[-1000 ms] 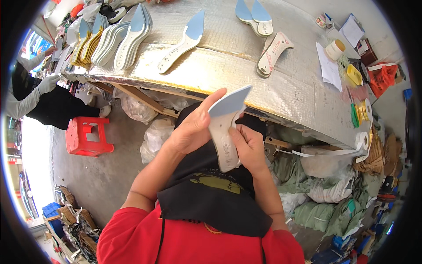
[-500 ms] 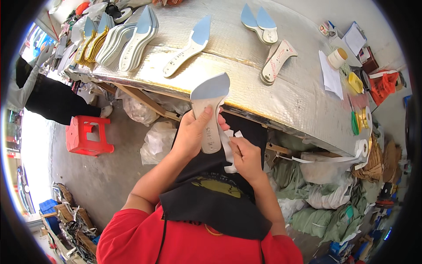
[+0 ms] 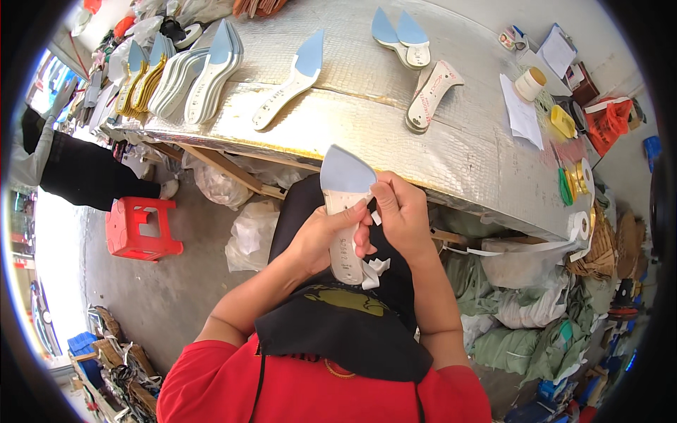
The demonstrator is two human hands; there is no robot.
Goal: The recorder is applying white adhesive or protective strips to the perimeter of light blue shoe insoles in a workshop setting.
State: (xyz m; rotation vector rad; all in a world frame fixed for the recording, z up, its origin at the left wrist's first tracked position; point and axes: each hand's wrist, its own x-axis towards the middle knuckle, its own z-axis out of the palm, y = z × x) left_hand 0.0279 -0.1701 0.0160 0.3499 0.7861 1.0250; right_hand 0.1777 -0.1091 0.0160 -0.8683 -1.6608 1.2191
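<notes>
My left hand (image 3: 326,236) grips a shoe insole (image 3: 345,201) around its narrow waist, thumb on top. The insole is off-white with a blue-grey forepart and rows of small printed marks; its wide end points away from me. My right hand (image 3: 402,211) is closed in a pinch at the insole's right edge, where the blue part meets the white. A white strip (image 3: 376,271) hangs crumpled along the right side near the narrow end. Part of this strip also shows just under my right fingertips; the rest is hidden behind the insole and my fingers.
On the foil-covered table (image 3: 338,113) lie stacked insoles (image 3: 215,74), a single insole (image 3: 293,81), a pair (image 3: 402,42) and another small stack (image 3: 431,99). Tape rolls (image 3: 580,225) sit at the right edge. A red stool (image 3: 143,227) and another person (image 3: 84,166) are at left.
The insole has come lower and nearer my body. My right hand has risen from the strip beside the narrow end to the insole's edge by the blue part.
</notes>
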